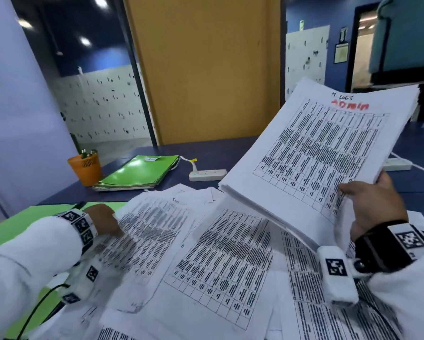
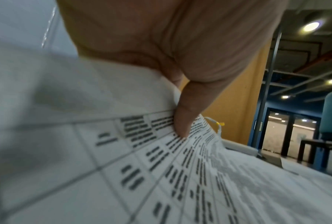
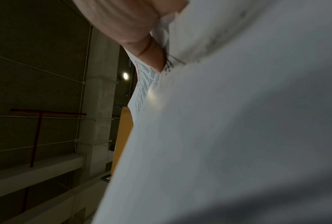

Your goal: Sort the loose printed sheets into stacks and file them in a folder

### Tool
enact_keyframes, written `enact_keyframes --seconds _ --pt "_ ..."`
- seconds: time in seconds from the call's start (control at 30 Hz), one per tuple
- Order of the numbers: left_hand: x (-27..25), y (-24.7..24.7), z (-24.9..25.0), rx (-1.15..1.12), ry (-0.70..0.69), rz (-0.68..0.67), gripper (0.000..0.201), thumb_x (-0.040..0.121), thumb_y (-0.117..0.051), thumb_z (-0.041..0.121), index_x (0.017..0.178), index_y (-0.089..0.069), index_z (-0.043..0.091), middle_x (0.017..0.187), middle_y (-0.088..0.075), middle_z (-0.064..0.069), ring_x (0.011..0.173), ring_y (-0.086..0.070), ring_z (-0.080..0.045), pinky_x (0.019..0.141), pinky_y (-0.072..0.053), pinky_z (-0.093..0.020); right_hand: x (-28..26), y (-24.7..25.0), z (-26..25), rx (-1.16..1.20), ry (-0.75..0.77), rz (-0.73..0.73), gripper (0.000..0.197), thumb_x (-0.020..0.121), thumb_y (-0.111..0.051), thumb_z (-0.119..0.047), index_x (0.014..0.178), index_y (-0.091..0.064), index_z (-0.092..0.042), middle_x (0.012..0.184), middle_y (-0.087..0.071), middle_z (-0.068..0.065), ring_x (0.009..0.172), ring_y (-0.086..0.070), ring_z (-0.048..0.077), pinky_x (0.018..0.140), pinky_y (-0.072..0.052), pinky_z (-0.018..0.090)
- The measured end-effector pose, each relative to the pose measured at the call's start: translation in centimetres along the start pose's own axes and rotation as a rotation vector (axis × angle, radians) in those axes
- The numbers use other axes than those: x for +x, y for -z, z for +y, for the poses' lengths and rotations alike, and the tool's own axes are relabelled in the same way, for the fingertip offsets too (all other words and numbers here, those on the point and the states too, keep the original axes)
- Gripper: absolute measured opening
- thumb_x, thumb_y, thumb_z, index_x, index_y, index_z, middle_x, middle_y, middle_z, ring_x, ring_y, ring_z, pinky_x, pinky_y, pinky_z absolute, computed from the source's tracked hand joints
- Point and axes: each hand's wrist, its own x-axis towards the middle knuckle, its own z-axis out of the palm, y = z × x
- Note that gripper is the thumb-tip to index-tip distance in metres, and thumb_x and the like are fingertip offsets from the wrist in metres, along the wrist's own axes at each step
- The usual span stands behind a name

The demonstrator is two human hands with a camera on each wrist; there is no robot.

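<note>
Gripping a thick stack of sheets (image 1: 321, 153) at its near edge, thumb on top, the right hand (image 1: 375, 204) holds it tilted up off the counter (image 1: 230, 149) at about two o'clock. Its top page is a dense printed grid with red handwriting above. The left hand (image 1: 103, 220) at nine o'clock pinches the edge of a loose sheet (image 1: 144, 239), thumb pressed on the print. More gridded pages (image 1: 220, 261) lie fanned and overlapping below. Green folders (image 1: 137, 173) sit at eleven o'clock beside an orange pen cup (image 1: 84, 169).
</note>
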Motion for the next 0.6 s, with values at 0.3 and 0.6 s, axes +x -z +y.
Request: enact_keyframes --seconds 0.3,0.6 --pt "-0.3 6.2 -0.7 -0.248 -0.155 0.226 0.036 0.085 -0.08 0.037 0.115 -0.066 0.023 0.094 -0.067 -0.002 0.091 -0.064 -0.023 0.085 -0.047 -0.032 0.3 0.9 -0.9 0.156 0.008 -0.01 0.07 0.082 -0.063 -0.001 0.144 -0.032 0.007 0.085 -0.057 0.001 0.086 -0.065 0.031 0.073 -0.052 0.034" --pt "-4.0 9.3 2.7 -0.744 -0.366 0.002 0.074 0.055 -0.094 0.062 0.111 -0.073 0.019 0.106 -0.077 -0.013 0.101 -0.072 -0.037 0.098 -0.055 -0.05 1.2 1.7 -0.5 0.229 -0.041 0.004 0.087 0.066 -0.069 -0.016 0.145 -0.036 0.0 0.094 -0.062 0.005 0.077 -0.063 0.02 0.076 -0.055 0.034"
